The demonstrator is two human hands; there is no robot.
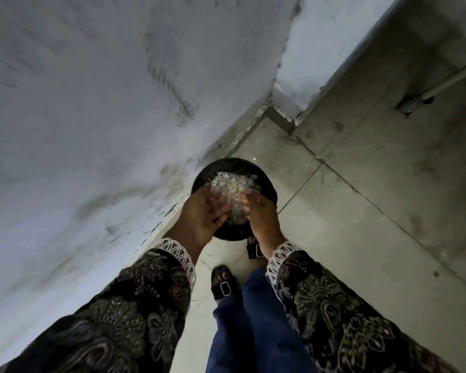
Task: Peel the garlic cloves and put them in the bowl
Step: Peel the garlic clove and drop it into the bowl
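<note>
A heap of pale, papery garlic skins (pixel 234 187) sits between my two hands, above a round black container (pixel 226 164) that stands on the floor by the wall. My left hand (pixel 205 211) is palm up on the left of the heap, cupping it with nearly straight fingers. My right hand (pixel 261 214) presses against the heap from the right, back of the hand towards the camera. No peeled cloves or bowl show in this view.
A grey-white wall (pixel 92 103) fills the left side and meets the tiled floor (pixel 361 197) in a corner just behind the container. My sandalled feet (pixel 223 284) stand right below it. A pipe (pixel 441 84) runs along the far right.
</note>
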